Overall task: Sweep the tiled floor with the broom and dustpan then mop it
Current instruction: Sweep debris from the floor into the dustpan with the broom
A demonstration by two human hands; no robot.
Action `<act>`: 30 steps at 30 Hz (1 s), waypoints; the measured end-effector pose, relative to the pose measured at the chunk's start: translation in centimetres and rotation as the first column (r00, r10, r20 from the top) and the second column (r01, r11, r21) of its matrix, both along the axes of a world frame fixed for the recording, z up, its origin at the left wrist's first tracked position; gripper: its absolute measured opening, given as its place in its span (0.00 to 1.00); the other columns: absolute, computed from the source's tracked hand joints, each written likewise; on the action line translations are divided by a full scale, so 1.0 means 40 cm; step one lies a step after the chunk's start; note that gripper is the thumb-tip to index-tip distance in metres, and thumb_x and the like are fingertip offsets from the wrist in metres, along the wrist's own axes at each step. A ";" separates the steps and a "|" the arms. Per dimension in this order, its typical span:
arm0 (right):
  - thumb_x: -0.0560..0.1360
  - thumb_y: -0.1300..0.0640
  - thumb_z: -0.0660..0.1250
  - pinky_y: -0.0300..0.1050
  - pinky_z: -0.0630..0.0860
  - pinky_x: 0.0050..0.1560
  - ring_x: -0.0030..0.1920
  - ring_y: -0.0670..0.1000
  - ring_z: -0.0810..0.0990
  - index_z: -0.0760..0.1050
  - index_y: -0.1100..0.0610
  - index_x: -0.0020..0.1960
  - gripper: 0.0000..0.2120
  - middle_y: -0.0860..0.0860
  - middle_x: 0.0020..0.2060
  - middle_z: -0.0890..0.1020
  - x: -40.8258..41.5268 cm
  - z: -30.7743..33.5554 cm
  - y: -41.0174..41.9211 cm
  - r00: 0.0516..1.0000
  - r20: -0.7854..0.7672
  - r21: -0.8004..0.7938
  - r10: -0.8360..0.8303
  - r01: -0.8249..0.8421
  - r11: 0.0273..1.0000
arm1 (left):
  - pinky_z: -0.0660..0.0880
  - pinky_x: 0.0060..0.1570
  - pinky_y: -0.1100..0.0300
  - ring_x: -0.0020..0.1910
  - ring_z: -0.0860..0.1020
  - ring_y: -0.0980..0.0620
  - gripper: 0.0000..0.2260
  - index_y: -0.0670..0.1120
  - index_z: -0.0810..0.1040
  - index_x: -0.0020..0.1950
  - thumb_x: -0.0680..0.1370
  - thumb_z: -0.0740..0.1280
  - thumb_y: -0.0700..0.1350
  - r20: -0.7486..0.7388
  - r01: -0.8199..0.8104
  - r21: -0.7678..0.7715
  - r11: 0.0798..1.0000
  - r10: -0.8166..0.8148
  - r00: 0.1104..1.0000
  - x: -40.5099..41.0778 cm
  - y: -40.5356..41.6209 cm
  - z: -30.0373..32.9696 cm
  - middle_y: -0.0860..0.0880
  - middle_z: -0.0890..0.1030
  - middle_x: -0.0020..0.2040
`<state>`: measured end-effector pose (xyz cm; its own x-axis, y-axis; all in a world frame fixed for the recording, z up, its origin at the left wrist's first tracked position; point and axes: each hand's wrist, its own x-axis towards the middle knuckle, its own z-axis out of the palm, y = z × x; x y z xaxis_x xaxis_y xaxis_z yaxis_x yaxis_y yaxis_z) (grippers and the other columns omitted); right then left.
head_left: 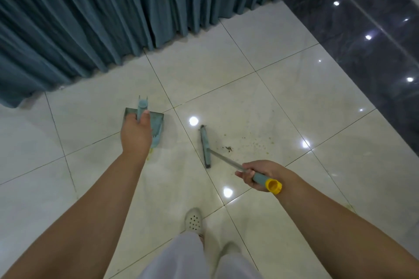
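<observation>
Where the frame cuts off at the bottom, pale trousers and a white perforated shoe (pixel 193 219) stand on the tiled floor (pixel 260 88); a second shoe is blurred. The right hand (pixel 260 174) is wrapped round the broom (pixel 226 161) handle near its yellow cap, head resting on the tiles beside scattered crumbs (pixel 247 142). The left hand (pixel 136 133) is closed on the teal dustpan (pixel 156 124) handle, hiding much of the pan, which sits on the floor. No writing is readable. Beyond hangs a teal curtain (pixel 113 18).
</observation>
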<state>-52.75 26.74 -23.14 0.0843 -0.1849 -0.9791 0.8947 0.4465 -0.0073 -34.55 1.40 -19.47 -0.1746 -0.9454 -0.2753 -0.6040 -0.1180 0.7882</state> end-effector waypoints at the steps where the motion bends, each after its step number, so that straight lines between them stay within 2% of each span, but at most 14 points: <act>1: 0.81 0.63 0.57 0.33 0.69 0.16 0.15 0.47 0.68 0.69 0.67 0.52 0.07 0.60 0.30 0.76 0.014 0.006 0.001 1.000 0.016 -0.001 0.024 -0.024 1.000 | 0.69 0.39 0.58 0.36 0.72 0.49 0.14 0.42 0.70 0.44 0.81 0.58 0.52 -0.007 0.000 -0.002 1.000 0.000 1.000 0.004 -0.003 0.001 0.48 0.73 0.36; 5: 0.81 0.60 0.57 0.33 0.69 0.16 0.15 0.46 0.68 0.71 0.69 0.50 0.11 0.56 0.21 0.72 0.089 0.016 -0.014 0.980 0.120 0.000 0.161 -0.162 0.987 | 0.68 0.38 0.58 0.34 0.72 0.50 0.14 0.42 0.70 0.44 0.80 0.59 0.52 -0.020 -0.013 -0.001 1.000 0.013 1.000 0.032 -0.011 0.005 0.51 0.71 0.33; 9: 0.81 0.59 0.58 0.35 0.70 0.16 0.16 0.45 0.69 0.72 0.69 0.46 0.14 0.53 0.21 0.70 0.181 0.001 -0.034 0.922 0.199 0.006 0.334 -0.342 0.940 | 0.70 0.37 0.58 0.34 0.72 0.49 0.14 0.46 0.68 0.38 0.80 0.59 0.52 -0.010 -0.038 -0.007 0.999 0.038 0.999 0.078 -0.010 0.009 0.52 0.71 0.32; 12: 0.81 0.58 0.57 0.34 0.69 0.16 0.15 0.45 0.68 0.72 0.69 0.45 0.14 0.52 0.20 0.70 0.244 -0.024 -0.049 0.860 0.236 -0.019 0.452 -0.460 0.887 | 0.73 0.41 0.55 0.37 0.74 0.48 0.13 0.45 0.70 0.41 0.80 0.59 0.52 -0.010 -0.081 0.014 0.997 0.081 0.997 0.117 0.003 0.009 0.51 0.72 0.33; 15: 0.82 0.58 0.56 0.33 0.67 0.15 0.15 0.45 0.67 0.71 0.68 0.47 0.13 0.53 0.19 0.71 0.296 -0.055 -0.066 0.801 0.241 -0.066 0.547 -0.549 0.833 | 0.73 0.40 0.53 0.38 0.74 0.47 0.13 0.48 0.68 0.38 0.79 0.59 0.53 -0.010 -0.129 0.032 0.991 0.129 0.992 0.152 0.022 0.005 0.50 0.73 0.34; 17: 0.82 0.59 0.56 0.33 0.66 0.15 0.14 0.46 0.67 0.69 0.68 0.51 0.11 0.55 0.18 0.73 0.321 -0.075 -0.070 0.773 0.233 -0.087 0.590 -0.588 0.804 | 0.72 0.39 0.52 0.38 0.74 0.46 0.14 0.45 0.68 0.41 0.79 0.59 0.54 0.016 -0.155 0.015 0.988 0.155 0.988 0.173 0.041 0.005 0.50 0.73 0.34; 19: 0.82 0.60 0.56 0.33 0.66 0.15 0.14 0.47 0.68 0.67 0.66 0.54 0.08 0.58 0.18 0.75 0.332 -0.092 -0.064 0.773 0.219 -0.094 0.595 -0.590 0.802 | 0.72 0.39 0.53 0.38 0.74 0.46 0.15 0.44 0.69 0.45 0.79 0.59 0.55 0.047 -0.169 -0.013 0.985 0.170 0.984 0.188 0.067 0.006 0.47 0.74 0.37; 22: 0.82 0.60 0.56 0.32 0.66 0.14 0.13 0.47 0.67 0.67 0.66 0.53 0.07 0.60 0.18 0.75 0.309 -0.103 -0.041 0.821 0.204 -0.071 0.534 -0.531 0.844 | 0.73 0.41 0.54 0.40 0.75 0.46 0.13 0.44 0.70 0.46 0.80 0.59 0.54 0.074 -0.202 -0.030 0.979 0.204 0.976 0.195 0.110 0.011 0.45 0.76 0.41; 27: 0.81 0.61 0.58 0.34 0.69 0.14 0.14 0.48 0.69 0.70 0.69 0.47 0.10 0.59 0.20 0.74 0.159 -0.099 0.019 0.904 0.203 -0.045 0.376 -0.375 0.926 | 0.72 0.40 0.55 0.39 0.74 0.46 0.14 0.44 0.71 0.46 0.80 0.58 0.54 0.109 -0.237 -0.031 0.971 0.239 0.965 0.173 0.187 0.019 0.50 0.73 0.35; 30: 0.81 0.61 0.57 0.33 0.68 0.14 0.14 0.47 0.68 0.70 0.68 0.48 0.09 0.59 0.23 0.76 0.053 -0.089 0.046 0.942 0.135 -0.022 0.308 -0.308 0.951 | 0.74 0.44 0.51 0.40 0.75 0.45 0.15 0.43 0.71 0.45 0.79 0.58 0.56 0.140 -0.242 -0.023 0.970 0.243 0.960 0.140 0.228 0.020 0.47 0.75 0.38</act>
<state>-50.63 28.58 -26.71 0.2689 -0.1291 -0.9545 0.7062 0.7003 0.1043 -28.93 10.50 -18.65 0.1006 -0.9561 -0.2753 -0.6629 -0.2708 0.6981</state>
